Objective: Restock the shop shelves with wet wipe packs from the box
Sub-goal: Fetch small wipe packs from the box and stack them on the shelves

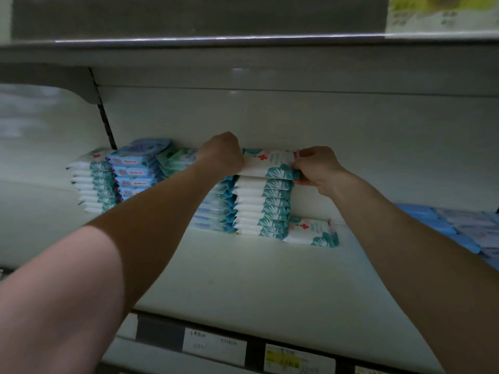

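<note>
White-and-teal wet wipe pack point(270, 163), flat atop matching stack point(263, 209), long axis left-right. Your left hand point(221, 155) and right hand point(317, 164) clamp fingers on its ends.

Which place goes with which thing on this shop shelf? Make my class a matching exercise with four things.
Things
1. top wet wipe pack
2. lone wet wipe pack
3. light blue packs
4. white price tag

Places
A. front edge of the shelf
B. gripped by left hand and right hand on the tall stack
C. flat, right of the tall stack's foot
D. far right of the shelf

Pairs: 1-B, 2-C, 3-D, 4-A
</note>
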